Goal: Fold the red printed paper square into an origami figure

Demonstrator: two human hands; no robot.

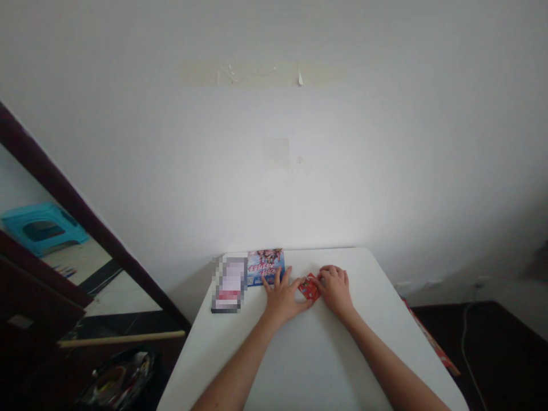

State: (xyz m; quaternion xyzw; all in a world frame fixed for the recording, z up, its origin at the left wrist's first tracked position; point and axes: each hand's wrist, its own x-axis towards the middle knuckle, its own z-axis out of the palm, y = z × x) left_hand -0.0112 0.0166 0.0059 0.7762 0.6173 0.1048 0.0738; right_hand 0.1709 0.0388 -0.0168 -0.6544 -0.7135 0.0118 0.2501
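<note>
A small red piece of printed paper (311, 289), which looks folded, lies at a slant on the white table between my two hands. My left hand (281, 298) has its thumb and index finger on the left and near edges of the paper. Its other fingers are spread, their tips reaching the lower edge of a blue printed sheet (265, 267). My right hand (336, 290) has curled fingers, closed on the paper's right edge; the exact grip of its fingertips is partly hidden.
A phone-like slab, its screen pixelated (230, 285), lies at the table's (295, 365) left edge. A white wall (274, 200) borders the table's far side. To the left are a dark-framed mirror (107, 234) reflecting a blue stool, and a black bag-lined bin (120, 382). A cable (464, 331) hangs at right.
</note>
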